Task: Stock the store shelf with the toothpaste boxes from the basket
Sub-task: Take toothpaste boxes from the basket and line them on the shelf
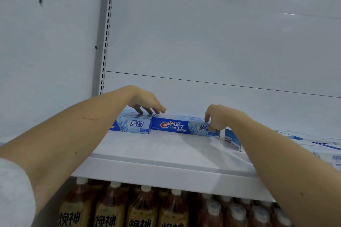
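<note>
**Toothpaste boxes lined up at the back of the white shelf**

Toothpaste boxes sit end to end on your white metal shelf (166, 153), close to the rear panel. Each is a long, flat cardboard carton in blue fading to pale blue and white. The middle blue Crest carton (181, 126) shows the red and white "Crest" logo with the Chinese characters 佳洁士 above it, and 盐白 further right beside a white swirl graphic. The left blue carton (132, 124) shows the same 盐白 and swirl; its left end is hidden behind your forearm.

Your left hand (145, 102) lies on top of the left carton, fingers extended and pressing down, not curled around it. Your right hand (218, 118) pinches the right end of the middle carton, index finger on top and thumb at the front face.

More white and blue cartons (231, 140) lie just right of that hand, turned another way, their print too small to read. Below the shelf stand brown drink bottles (142, 208) with white caps and bold black Chinese lettering.
</note>
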